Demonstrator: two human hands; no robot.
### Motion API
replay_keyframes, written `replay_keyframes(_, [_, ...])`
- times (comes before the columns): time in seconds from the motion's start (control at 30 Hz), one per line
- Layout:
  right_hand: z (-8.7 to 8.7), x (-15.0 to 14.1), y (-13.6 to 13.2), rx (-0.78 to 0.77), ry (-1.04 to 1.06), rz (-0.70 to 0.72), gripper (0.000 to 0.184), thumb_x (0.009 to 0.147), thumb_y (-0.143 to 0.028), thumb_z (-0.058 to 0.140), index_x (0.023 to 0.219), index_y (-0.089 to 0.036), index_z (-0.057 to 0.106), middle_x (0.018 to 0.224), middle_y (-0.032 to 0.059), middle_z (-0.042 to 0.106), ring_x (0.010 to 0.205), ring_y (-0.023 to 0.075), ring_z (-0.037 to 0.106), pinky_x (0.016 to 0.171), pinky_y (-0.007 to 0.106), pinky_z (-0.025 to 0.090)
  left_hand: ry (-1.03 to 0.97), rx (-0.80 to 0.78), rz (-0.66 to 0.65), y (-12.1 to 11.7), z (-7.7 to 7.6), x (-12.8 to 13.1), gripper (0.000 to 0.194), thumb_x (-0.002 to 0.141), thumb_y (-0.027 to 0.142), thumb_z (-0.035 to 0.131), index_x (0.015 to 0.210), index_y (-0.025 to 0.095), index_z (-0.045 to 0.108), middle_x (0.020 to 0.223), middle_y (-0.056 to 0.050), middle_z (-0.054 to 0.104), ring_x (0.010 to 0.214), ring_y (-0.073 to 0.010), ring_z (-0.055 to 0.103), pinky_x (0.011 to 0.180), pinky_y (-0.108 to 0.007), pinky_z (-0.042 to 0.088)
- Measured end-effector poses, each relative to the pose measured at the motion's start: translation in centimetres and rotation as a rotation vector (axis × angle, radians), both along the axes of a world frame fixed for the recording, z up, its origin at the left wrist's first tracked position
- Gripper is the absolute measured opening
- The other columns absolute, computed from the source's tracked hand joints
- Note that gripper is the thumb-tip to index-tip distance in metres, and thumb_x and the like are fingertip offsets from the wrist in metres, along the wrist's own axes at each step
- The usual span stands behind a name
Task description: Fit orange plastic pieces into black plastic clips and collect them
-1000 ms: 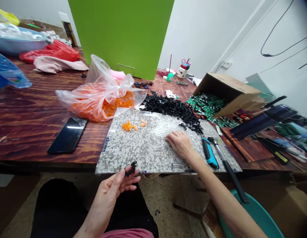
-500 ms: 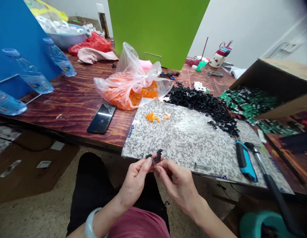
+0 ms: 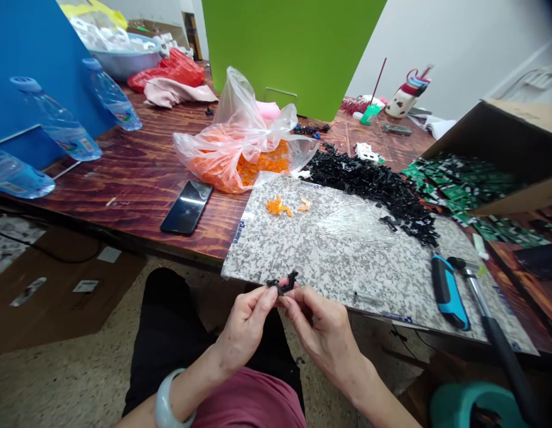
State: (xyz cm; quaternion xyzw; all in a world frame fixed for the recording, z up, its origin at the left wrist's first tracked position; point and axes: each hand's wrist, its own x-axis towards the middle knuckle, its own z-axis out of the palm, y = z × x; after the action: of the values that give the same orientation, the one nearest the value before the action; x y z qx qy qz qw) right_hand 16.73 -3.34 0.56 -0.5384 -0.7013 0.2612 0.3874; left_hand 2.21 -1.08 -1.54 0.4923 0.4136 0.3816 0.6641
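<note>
My left hand [image 3: 248, 324] and my right hand [image 3: 321, 330] meet just in front of the table edge, above my lap. Both pinch a small black plastic clip [image 3: 283, 283] between their fingertips. The clip sits over the near edge of a speckled grey stone slab [image 3: 338, 261]. A heap of black clips [image 3: 369, 184] lies at the slab's far side. A few orange plastic pieces [image 3: 280, 207] rest on the slab.
A clear bag of orange parts [image 3: 240, 157] and a black phone [image 3: 187, 207] lie left of the slab. A blue-handled tool [image 3: 448, 292] and a hammer [image 3: 490, 321] lie to the right. A cardboard box [image 3: 503, 154] spills green parts. Water bottles [image 3: 57, 128] stand at left.
My right hand left the slab and came to the left hand, and both now pinch the black clip. The view swung left, bringing bottles and a blue panel into sight.
</note>
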Motion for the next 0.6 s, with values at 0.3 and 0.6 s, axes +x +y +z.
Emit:
replay_keyframes(0.3, [-0.32,0.24,-0.43,-0.088,0.020,-0.023,0.014,0.089,-0.018,0.050,0.077,-0.015,0.057,0.063,-0.0011,0.057,0.050,0.0066,0.048,0.051,0.017,0.038,0.064,0.026,-0.003,-0.26,-0.01,0.22,0.034,0.091,0.036,0.047,0.080,0.016,0.072,0.084,-0.003,0.073,0.087,-0.0190,0.063,0.093,-0.030,0.043])
replay_keyframes(0.6, [0.15,-0.44,-0.61,-0.106,0.043,-0.053,0.016,0.088,-0.019,0.050,0.074,-0.015,0.056,0.060,-0.0024,0.055,0.047,0.0055,0.047,0.047,0.016,0.037,0.115,0.018,0.065,-0.19,0.41,0.53,0.033,0.087,0.034,0.052,0.066,0.013,0.067,0.065,-0.002,0.067,0.076,-0.0195,0.062,0.077,-0.027,0.048])
